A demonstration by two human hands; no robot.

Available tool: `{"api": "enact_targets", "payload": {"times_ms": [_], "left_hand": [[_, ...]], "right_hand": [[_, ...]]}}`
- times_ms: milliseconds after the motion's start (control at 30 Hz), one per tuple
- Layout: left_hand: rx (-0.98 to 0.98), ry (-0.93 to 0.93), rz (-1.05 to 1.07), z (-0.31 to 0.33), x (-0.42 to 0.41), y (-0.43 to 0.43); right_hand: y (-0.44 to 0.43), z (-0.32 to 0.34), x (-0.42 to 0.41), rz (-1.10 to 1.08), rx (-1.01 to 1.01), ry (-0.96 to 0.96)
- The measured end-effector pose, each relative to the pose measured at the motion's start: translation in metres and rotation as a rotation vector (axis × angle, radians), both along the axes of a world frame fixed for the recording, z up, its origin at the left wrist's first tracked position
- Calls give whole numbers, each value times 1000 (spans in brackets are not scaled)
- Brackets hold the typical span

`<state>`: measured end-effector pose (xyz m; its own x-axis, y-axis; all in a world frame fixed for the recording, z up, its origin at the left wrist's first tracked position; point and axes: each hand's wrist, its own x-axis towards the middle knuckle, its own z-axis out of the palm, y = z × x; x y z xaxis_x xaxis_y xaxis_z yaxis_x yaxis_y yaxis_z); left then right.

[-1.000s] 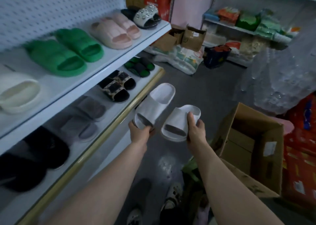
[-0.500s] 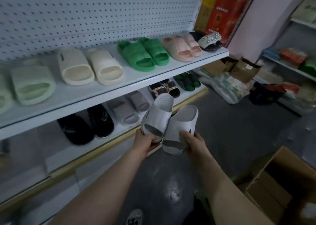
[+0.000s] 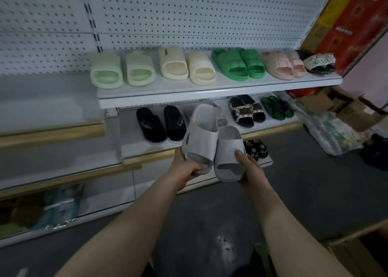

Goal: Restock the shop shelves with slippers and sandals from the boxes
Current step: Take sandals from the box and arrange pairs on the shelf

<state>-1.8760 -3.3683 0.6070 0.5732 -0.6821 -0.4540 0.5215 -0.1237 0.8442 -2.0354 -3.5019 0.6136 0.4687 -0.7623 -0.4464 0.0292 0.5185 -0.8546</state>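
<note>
I hold a pair of pale grey slide slippers in front of the shelves. My left hand (image 3: pixel 184 168) grips the heel end of the left grey slipper (image 3: pixel 200 138). My right hand (image 3: pixel 253 168) grips the right grey slipper (image 3: pixel 227 150), thumb on its strap. Both slippers point toes up and touch side by side, in front of the lower shelf (image 3: pixel 147 148). The upper shelf (image 3: pixel 210 95) carries light green, cream, green, pink and beaded pairs in a row. The lower shelf holds black "super" slides (image 3: pixel 150 126), a patterned pair and a dark green pair.
A cardboard box (image 3: pixel 361 253) stands open at the bottom right. More boxes and plastic-wrapped packs (image 3: pixel 331 129) lie on the floor at the right. Red and yellow cartons (image 3: pixel 352 22) stack beside the pegboard. A left shelf section (image 3: pixel 48 100) looks bare.
My view has swung left to face the shelves squarely. Both hands have brought the two grey slippers closer together and nearer the lower shelf.
</note>
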Motion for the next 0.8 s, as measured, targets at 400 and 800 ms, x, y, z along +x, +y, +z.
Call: {"api": "enact_targets", "payload": {"times_ms": [400,800], "left_hand": [[77,173,166,-30,38,110],[134,136,172,-29,124,235]], "right_hand": [[110,-14,42,82,24,0],[224,-44,129,9,86,31]]}}
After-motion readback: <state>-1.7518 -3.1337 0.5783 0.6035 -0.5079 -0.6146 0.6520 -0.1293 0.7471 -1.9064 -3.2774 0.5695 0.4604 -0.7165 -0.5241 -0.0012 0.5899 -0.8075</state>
